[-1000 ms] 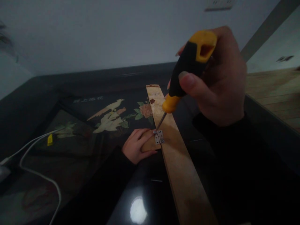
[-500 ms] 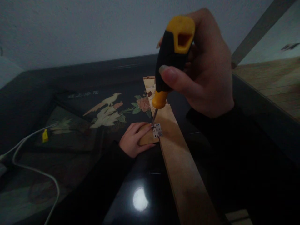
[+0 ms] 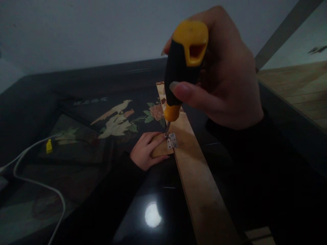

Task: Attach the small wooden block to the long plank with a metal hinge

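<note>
Right hand (image 3: 224,78) fills the upper centre of the frame, fingers and thumb wrapped tight around a black-and-yellow screwdriver (image 3: 182,73), held near upright with a slight tilt; its thin metal tip comes down onto the small silver hinge (image 3: 172,140) at frame centre. The hinge sits across the seam between a long wooden plank (image 3: 201,190), which runs from centre toward the bottom right, and a small wooden block (image 3: 160,149) just beside the plank's left edge. Left hand (image 3: 145,149) lies flat with fingers curled over the block, pressing it down, fingertips just beside the hinge. Both arms are in dark sleeves. No containers visible in the frame. Worktop (image 3: 84,143) is dark, glossy and glass-like, with a bird-and-flower picture (image 3: 120,119) under the surface at centre left and a round light reflection (image 3: 152,215) at bottom centre. White cable (image 3: 38,183) loops at lower left, with a small yellow tag (image 3: 48,145) near it. Plain pale wall (image 3: 89,30) across the top of the frame; wooden floor (image 3: 296,88) at right edge. Scene is dim.
</note>
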Tool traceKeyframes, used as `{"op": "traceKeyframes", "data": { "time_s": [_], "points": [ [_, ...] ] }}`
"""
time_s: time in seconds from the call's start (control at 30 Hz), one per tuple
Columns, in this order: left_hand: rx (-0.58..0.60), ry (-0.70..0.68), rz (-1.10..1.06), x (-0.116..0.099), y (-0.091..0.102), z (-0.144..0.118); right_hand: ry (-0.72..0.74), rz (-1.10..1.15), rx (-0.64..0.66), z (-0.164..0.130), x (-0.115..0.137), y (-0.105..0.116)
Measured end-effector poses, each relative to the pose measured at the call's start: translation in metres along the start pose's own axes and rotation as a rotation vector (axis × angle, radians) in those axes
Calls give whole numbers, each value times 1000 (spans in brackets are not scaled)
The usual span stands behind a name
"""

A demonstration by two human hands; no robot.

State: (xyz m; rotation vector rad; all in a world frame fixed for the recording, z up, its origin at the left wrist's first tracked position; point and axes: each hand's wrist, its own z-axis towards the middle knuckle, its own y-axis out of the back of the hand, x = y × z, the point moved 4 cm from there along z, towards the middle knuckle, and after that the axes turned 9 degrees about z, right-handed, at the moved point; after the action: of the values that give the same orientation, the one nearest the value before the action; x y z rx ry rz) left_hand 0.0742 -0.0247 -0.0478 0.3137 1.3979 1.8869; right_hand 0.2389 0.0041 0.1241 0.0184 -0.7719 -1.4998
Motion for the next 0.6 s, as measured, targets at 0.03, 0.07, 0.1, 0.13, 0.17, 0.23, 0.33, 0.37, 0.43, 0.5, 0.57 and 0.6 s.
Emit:
{"op": "traceKeyframes", "data": {
  "time_s": [0.03,0.07,0.1,0.13,0.17,0.23,0.33,0.37,0.43,0.5,0.57,0.6],
  "points": [
    [-3,4,-2,0,0,0,23,-16,32,1,3,0],
    [-3,9,-5,0,1,0,40,-31,65,3,5,0],
    [-2,11,-7,0,1,1,41,-49,108,6,7,-2],
    [2,11,-10,0,1,1,33,-60,151,8,9,-4],
    [6,10,-14,0,1,1,21,-58,186,12,11,-7],
    [10,5,-20,0,1,1,-28,-31,247,19,13,-14],
    [3,11,-21,0,1,1,-85,40,324,31,15,-24],
    [3,15,-23,0,1,0,-94,60,351,34,16,-26],
    [12,19,-28,0,0,0,-76,131,355,40,19,-28],
    [30,20,-33,0,1,1,-88,217,311,44,20,-27],
    [41,23,-33,-1,1,2,-147,274,251,46,19,-26],
    [42,25,-30,-1,1,2,-187,279,227,47,18,-26]
  ]
}}
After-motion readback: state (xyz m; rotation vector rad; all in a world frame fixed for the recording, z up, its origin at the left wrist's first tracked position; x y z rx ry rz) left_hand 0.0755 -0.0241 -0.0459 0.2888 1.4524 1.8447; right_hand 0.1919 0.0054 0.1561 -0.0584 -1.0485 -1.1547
